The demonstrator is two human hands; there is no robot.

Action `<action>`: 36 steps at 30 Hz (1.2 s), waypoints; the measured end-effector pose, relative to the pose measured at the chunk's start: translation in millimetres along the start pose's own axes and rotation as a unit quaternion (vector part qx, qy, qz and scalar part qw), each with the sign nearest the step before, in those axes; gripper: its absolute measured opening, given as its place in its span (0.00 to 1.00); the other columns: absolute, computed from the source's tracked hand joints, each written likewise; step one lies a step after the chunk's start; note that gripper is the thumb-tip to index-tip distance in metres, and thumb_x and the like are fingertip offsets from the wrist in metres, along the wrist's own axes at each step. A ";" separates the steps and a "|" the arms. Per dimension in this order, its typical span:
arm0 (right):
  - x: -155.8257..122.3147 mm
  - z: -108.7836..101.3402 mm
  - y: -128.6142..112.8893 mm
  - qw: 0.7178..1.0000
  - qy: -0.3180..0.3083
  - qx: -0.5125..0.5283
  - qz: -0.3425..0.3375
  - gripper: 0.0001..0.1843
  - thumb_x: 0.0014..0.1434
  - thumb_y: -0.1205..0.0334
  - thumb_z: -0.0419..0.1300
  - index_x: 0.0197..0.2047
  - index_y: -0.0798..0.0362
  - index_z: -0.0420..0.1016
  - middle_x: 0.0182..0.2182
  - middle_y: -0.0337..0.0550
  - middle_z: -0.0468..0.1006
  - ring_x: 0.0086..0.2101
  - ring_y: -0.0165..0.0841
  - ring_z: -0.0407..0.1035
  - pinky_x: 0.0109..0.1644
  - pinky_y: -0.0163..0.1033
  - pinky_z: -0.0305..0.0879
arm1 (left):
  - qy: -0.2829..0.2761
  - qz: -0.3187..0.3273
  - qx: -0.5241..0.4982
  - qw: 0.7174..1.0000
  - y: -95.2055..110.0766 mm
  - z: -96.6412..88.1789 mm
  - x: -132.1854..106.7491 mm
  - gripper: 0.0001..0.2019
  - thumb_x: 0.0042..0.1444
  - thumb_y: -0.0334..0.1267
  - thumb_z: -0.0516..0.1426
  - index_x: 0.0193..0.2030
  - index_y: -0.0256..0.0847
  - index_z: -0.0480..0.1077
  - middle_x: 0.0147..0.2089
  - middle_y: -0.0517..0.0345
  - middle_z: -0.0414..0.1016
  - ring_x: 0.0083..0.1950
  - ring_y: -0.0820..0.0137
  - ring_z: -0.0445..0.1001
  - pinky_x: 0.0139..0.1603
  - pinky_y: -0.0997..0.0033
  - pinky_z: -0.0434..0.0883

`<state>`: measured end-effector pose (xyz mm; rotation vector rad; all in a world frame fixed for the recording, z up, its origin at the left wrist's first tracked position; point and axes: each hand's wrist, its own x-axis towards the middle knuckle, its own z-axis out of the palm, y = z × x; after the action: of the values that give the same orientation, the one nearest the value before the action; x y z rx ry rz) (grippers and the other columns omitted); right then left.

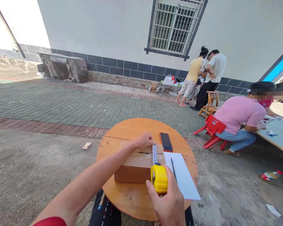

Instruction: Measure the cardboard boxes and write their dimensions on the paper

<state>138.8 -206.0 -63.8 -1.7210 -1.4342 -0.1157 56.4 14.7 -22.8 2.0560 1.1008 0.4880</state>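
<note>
A brown cardboard box rests on a round wooden table in front of me. My right hand grips a yellow tape measure at the box's near right corner. Its pale blade, with printed numbers, runs out across the box top toward the far edge. At that far edge my left hand pinches the blade's end, its arm reaching over the box. Right of the box lie a white sheet of paper and a dark pen. A phone with a red edge lies behind the paper.
To the right, a person in a pink shirt sits on a red chair at another table. Several people stand near the wall. A bottle lies on the ground at right; a small packet lies left of my table.
</note>
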 end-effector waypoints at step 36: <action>-24.1 -23.2 -29.2 0.987 -0.053 -0.154 0.008 0.35 0.56 0.37 0.59 0.59 0.50 0.65 0.39 0.52 0.82 0.26 0.45 0.78 0.25 0.43 0.74 | -0.004 0.044 -0.054 0.998 -5.0 3.0 -10.5 0.05 0.45 0.28 0.58 0.22 0.38 0.73 0.21 0.65 0.67 0.26 0.74 0.64 0.27 0.75 0.59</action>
<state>116.5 -240.6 -47.1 -2.0151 -1.5404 -0.2522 49.7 6.5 -28.4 2.0160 0.9623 0.5697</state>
